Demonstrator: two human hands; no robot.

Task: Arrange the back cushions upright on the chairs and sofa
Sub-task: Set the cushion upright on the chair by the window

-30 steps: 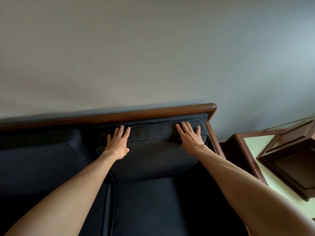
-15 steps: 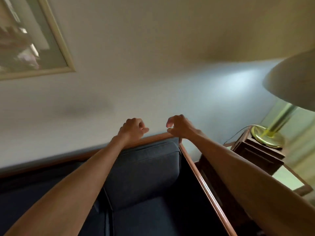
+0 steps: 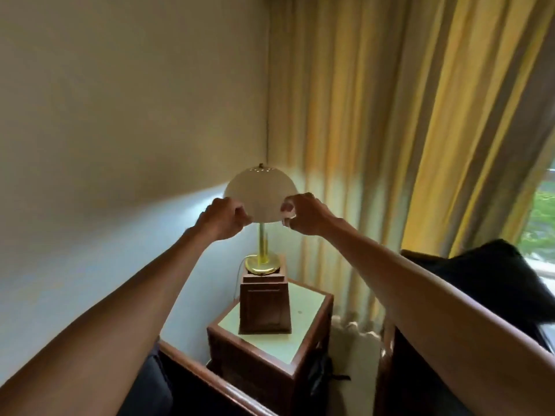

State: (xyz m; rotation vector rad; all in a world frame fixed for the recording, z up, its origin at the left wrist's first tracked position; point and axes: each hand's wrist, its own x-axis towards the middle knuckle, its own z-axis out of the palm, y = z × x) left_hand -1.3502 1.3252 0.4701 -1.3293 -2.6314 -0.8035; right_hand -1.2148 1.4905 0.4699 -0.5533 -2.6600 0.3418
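Two dark cushions show at the frame edges: one (image 3: 498,280) lies tilted over the top of a chair back (image 3: 420,370) at right, under our right forearm; a sliver of another (image 3: 147,382) sits at bottom left inside the sofa's wooden rail (image 3: 210,379). Neither is touched.

Both our hands are raised in the air, well apart from the cushions. Left hand (image 3: 223,219): fingers curled into a loose fist, nothing held. Right hand (image 3: 303,214): fingers likewise curled, nothing held. From this view they overlap the lower rim of the lamp shade (image 3: 260,193); we cannot tell whether they touch it.

Lamp: white dome shade, brass stem and base (image 3: 262,262), standing on a wooden box (image 3: 264,304) on a side table (image 3: 300,352) between sofa and chair. Yellow curtains (image 3: 390,115) hang behind; a window (image 3: 540,217) is at far right.
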